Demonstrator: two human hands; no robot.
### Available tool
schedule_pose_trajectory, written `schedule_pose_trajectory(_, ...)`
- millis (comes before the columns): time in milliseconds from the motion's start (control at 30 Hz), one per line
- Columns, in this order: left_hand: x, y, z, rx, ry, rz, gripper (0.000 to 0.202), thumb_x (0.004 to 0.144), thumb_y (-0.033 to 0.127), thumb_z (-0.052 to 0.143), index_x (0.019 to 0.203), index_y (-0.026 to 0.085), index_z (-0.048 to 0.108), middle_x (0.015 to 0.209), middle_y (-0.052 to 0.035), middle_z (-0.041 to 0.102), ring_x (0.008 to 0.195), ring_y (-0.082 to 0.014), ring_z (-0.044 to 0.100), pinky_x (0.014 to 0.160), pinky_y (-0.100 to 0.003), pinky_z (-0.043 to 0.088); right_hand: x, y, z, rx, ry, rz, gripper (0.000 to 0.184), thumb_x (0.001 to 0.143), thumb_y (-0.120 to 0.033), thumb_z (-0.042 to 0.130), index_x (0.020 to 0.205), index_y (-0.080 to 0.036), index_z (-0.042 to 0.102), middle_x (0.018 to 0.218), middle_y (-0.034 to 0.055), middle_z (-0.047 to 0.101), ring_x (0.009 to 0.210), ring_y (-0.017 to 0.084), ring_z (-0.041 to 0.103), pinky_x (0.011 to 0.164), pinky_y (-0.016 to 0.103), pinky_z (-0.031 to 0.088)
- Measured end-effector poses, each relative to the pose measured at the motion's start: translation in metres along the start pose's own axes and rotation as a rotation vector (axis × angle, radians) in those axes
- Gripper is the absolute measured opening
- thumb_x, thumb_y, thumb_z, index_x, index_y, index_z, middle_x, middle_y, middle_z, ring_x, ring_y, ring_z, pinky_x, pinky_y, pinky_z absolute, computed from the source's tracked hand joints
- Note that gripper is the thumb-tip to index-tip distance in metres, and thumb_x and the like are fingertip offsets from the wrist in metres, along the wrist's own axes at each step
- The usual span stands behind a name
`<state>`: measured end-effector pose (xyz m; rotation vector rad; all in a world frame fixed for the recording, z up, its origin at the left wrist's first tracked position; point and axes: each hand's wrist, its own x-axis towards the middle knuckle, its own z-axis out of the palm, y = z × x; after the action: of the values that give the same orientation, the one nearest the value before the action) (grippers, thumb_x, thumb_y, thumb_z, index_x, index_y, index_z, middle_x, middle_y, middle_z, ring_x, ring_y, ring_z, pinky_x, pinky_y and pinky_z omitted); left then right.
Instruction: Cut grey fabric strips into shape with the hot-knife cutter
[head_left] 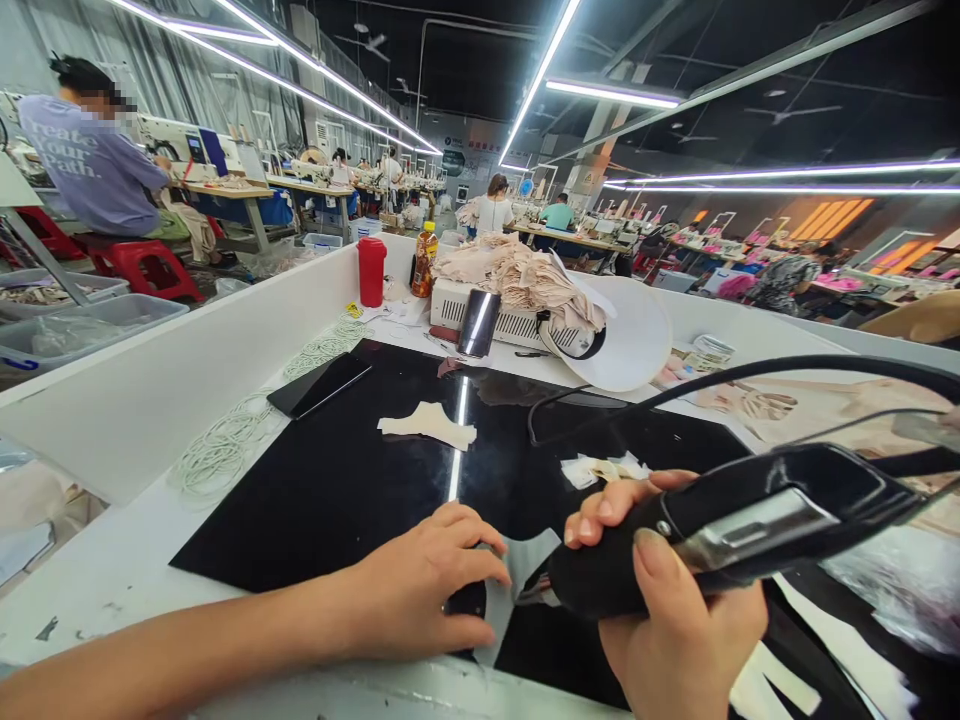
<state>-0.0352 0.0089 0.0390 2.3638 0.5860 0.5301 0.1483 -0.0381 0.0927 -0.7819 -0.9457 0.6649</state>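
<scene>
My right hand [679,625] is wrapped round a black corded handheld tool [757,515] with a silver strip along its body. Its metal tip [536,592] meets a pale grey, thin cut piece [531,556] near the front edge of the black board [322,510]. Over the left side of that piece lies my left hand [427,580], fingers bent and thumb apart, fingertips resting on it. Farther back on the board is a cream cut piece [427,425]. Several small pale pieces [600,468] lie just beyond my right hand.
A black phone [319,385] and pale cord loops [225,450] lie at left. Behind stand a red cup [371,272], a bottle [424,260] and a white machine [450,305] piled with beige fabric [517,275]. The tool's cable [750,368] arcs rightward. People sew beyond the low white wall [225,350].
</scene>
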Motion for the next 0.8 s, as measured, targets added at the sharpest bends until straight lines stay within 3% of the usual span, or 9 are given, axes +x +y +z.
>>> schedule_pose_trajectory(200, 0.000, -0.001, 0.002, -0.020, -0.020, 0.000, 0.044, 0.078, 0.025, 0.088, 0.119, 0.026, 0.071, 0.133, -0.0063, 0.066, 0.127, -0.0282, 0.057, 0.120, -0.049, 0.036, -0.011, 0.000, -0.005, 0.015, -0.077, 0.039, 0.027, 0.090, -0.029, 0.075, 0.114, -0.030, 0.062, 0.082, -0.0018, 0.063, 0.068, 0.015, 0.061, 0.064, 0.033, 0.059)
schedule_pose_trajectory(600, 0.000, -0.002, -0.002, -0.016, -0.036, 0.034, 0.045, 0.078, 0.026, 0.087, 0.121, 0.028, 0.072, 0.136, -0.0052, 0.064, 0.129, -0.0290, 0.053, 0.112, -0.043, 0.044, -0.019, -0.007, -0.002, -0.004, -0.074, 0.048, 0.028, 0.089, -0.036, 0.075, 0.113, -0.031, 0.062, 0.080, -0.0014, 0.060, 0.065, 0.016, 0.056, 0.056, 0.032, 0.053)
schedule_pose_trajectory(800, 0.000, -0.003, -0.002, 0.001, -0.033, 0.063, 0.042, 0.080, 0.028, 0.085, 0.120, 0.027, 0.071, 0.136, -0.0057, 0.064, 0.128, -0.0287, 0.055, 0.114, -0.044, 0.041, -0.030, -0.004, 0.000, -0.009, -0.046, 0.065, 0.031, 0.089, -0.037, 0.076, 0.115, -0.031, 0.061, 0.082, -0.0013, 0.059, 0.066, 0.016, 0.057, 0.059, 0.034, 0.054)
